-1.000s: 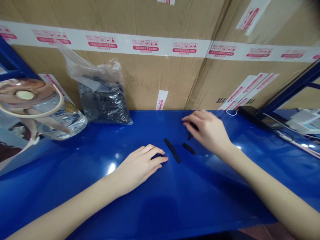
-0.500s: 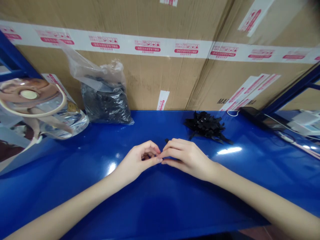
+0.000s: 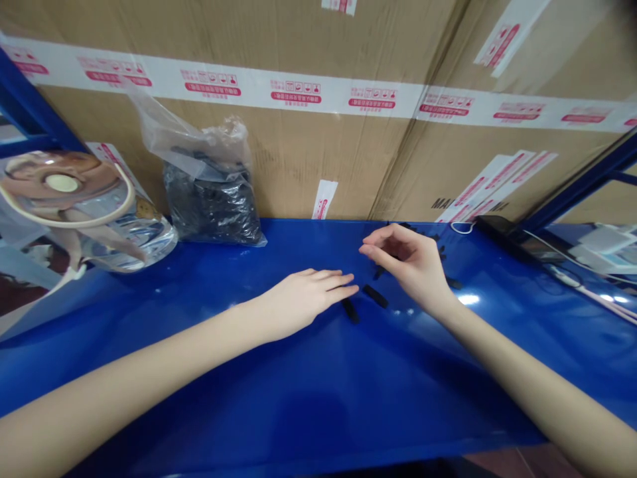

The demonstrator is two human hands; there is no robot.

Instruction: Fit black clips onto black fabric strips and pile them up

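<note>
Strips of black material (image 3: 375, 296) lay loose on the blue surface (image 3: 298, 405) between your left hand (image 3: 303, 305), fingers (image 3: 333, 281) flat and together, and your right hand (image 3: 411, 262), fingers (image 3: 383, 244) parted and curled; the clear plastic bag (image 3: 213, 206) by the carton (image 3: 298, 153) held many more.

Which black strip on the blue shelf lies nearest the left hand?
The stubby strip just below the fingertips of the left hand; the longer strip to its right lies farther off, toward the right hand.
</note>
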